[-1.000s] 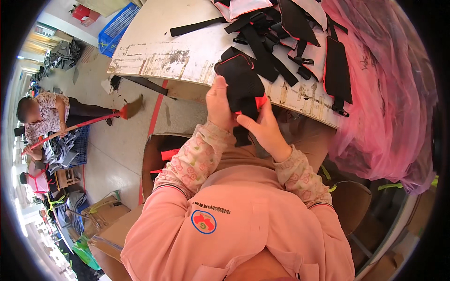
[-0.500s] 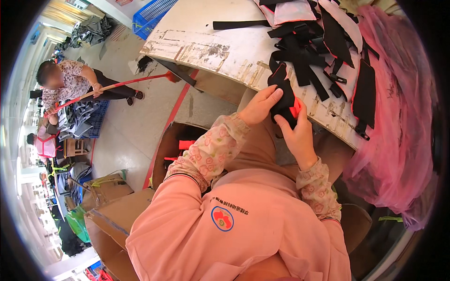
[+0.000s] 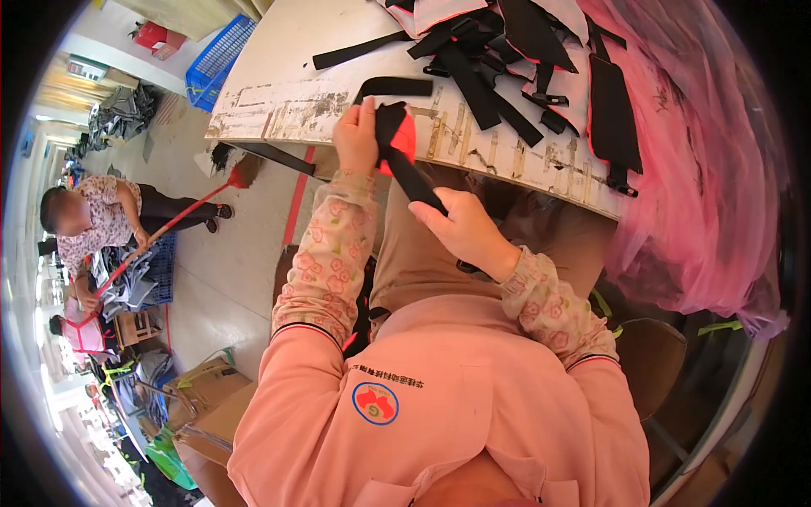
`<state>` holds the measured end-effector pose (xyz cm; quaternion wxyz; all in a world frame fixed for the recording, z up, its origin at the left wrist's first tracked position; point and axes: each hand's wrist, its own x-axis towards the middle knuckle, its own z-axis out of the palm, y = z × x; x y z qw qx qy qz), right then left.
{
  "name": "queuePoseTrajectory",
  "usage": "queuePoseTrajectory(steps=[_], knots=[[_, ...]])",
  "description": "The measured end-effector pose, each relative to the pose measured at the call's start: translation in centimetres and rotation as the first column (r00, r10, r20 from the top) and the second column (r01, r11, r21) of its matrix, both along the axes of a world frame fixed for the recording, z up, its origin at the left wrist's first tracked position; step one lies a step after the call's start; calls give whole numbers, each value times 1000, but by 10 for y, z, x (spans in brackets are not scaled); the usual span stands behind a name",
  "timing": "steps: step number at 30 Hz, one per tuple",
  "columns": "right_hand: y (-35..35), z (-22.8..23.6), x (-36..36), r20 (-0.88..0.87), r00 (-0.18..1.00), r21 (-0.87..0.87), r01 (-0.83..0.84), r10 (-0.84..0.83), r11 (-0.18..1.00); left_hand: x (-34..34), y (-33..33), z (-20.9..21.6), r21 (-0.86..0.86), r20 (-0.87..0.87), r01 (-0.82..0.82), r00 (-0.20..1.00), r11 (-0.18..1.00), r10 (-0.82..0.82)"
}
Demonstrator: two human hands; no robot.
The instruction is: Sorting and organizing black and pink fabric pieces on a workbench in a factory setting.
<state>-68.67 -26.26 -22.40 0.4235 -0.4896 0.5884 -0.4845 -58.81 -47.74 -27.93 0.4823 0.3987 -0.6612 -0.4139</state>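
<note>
My left hand (image 3: 356,142) pinches a black-and-red fabric strap piece (image 3: 400,139) at the table's near edge. One black webbing end (image 3: 395,86) of it lies bent over the tabletop. Another webbing length (image 3: 416,181) runs down to my right hand (image 3: 473,232), whose thumb and fingers close on its end. Beyond my hands, several black straps (image 3: 473,93) with buckles lie heaped among white, black and red-edged padded pieces (image 3: 615,114) on the worn white table (image 3: 279,89).
Pink translucent plastic sheeting (image 3: 701,211) hangs down at the table's right. A blue crate (image 3: 221,63) stands beyond the table's left end. On the left, a person (image 3: 106,211) holds a long-handled red broom (image 3: 190,207). Cardboard boxes (image 3: 211,397) stand at my lower left.
My hands have moved apart, the left one away to the upper left. The fabric piece, bunched between both hands before, now stretches out between them. The view has shifted, and the broom's head sits lower.
</note>
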Motion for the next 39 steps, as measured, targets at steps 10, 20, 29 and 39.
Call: queuePoseTrajectory(steps=[10,20,29,39], knots=[[19,33,20,200,958,130,-232,204,964,49,-52,8,-231,223,-231,933,945,283],[32,43,31,37,943,138,-332,330,933,95,-73,-13,-370,376,-276,829,887,414],[46,66,20,-242,822,92,-509,515,856,281,-93,-33,-452,548,-444,546,774,634],[-30,29,78,266,843,29,-492,468,870,491,36,-159,37,980,97,-200,995,-17]])
